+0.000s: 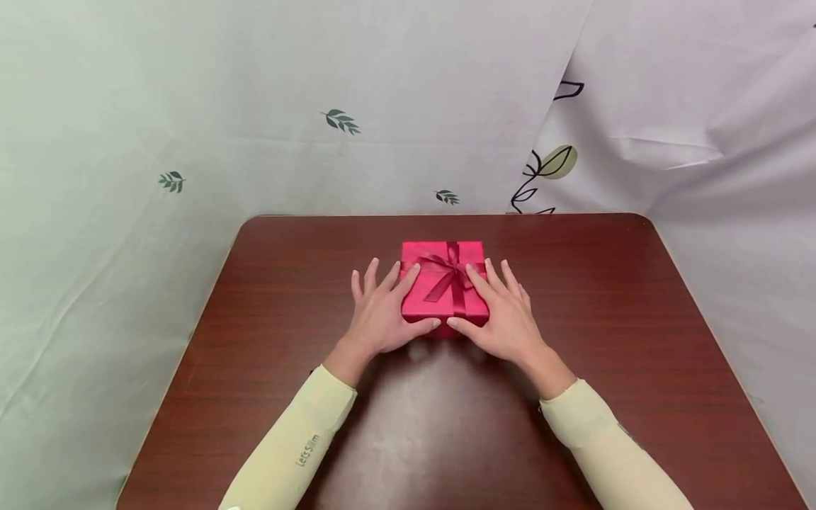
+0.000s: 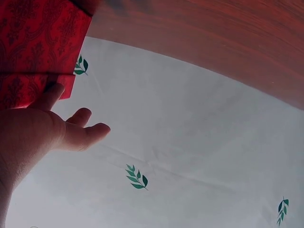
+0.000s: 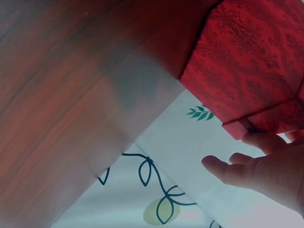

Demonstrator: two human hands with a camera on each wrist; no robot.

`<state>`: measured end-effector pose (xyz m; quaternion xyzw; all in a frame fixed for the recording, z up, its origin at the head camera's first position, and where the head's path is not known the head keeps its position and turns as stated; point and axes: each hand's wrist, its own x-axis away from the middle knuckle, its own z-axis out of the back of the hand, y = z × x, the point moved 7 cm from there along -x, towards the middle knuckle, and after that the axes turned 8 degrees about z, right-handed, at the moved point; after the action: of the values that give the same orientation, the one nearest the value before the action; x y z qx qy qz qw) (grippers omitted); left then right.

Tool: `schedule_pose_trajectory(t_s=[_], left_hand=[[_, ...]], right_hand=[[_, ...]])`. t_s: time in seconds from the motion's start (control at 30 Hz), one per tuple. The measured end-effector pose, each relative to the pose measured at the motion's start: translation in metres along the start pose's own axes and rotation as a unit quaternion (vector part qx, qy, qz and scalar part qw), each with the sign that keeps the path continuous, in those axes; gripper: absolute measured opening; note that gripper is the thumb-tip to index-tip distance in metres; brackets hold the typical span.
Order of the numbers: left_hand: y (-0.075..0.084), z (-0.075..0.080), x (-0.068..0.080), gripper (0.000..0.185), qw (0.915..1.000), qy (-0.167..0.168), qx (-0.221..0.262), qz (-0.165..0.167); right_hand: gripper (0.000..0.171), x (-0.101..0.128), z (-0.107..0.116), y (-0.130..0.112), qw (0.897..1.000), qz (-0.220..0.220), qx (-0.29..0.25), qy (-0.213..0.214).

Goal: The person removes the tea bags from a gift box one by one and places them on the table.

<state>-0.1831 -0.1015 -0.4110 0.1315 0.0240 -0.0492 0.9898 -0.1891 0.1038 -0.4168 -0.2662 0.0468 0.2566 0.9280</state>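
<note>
Red gift box (image 1: 444,280) between flat hands (image 1: 446,312)

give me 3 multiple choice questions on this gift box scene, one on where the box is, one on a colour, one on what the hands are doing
1. Where does the gift box sit on the table?
A. at the far left edge
B. near the middle, between the two hands
C. at the near right corner

2. What colour is the ribbon bow on the box?
A. red
B. green
C. white

3. How do the left hand and right hand meet the box?
A. both lie away from it on the wood
B. only the left touches it
C. both rest against it, fingers spread over its top and sides, thumbs at its near edge

Answers:
1 B, the head view shows it centred between the hands.
2 A, the bow is red like the box.
3 C, each hand flanks one side with fingers straight.
</note>
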Motion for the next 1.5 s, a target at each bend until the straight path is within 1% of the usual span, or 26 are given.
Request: schedule_pose_trajectory(t_s=[0.5, 0.77, 1.03, 1.3, 1.5], left_hand=[[0.001, 0.018, -0.001, 0.103, 0.9999, 0.010, 0.012, 0.000], [-0.007, 0.032, 0.003, 0.103, 0.9997, 0.017, 0.016, 0.004], [-0.019, 0.044, 0.007, 0.103, 0.9995, 0.027, 0.018, 0.007], [-0.036, 0.057, 0.014, 0.104, 0.9988, 0.039, 0.026, 0.015], [-0.053, 0.065, 0.022, 0.104, 0.9982, 0.039, 0.038, 0.026]], right_hand=[[0.099, -0.004, 0.011, -0.011, 1.000, 0.013, -0.011, 0.026], [0.097, -0.011, 0.014, -0.025, 0.999, 0.027, -0.007, 0.037], [0.098, -0.017, 0.012, -0.041, 0.999, 0.032, -0.016, 0.039], [0.099, -0.026, 0.008, -0.058, 0.997, 0.059, -0.020, 0.040], [0.097, -0.033, 0.000, -0.072, 0.997, 0.077, -0.018, 0.021]])
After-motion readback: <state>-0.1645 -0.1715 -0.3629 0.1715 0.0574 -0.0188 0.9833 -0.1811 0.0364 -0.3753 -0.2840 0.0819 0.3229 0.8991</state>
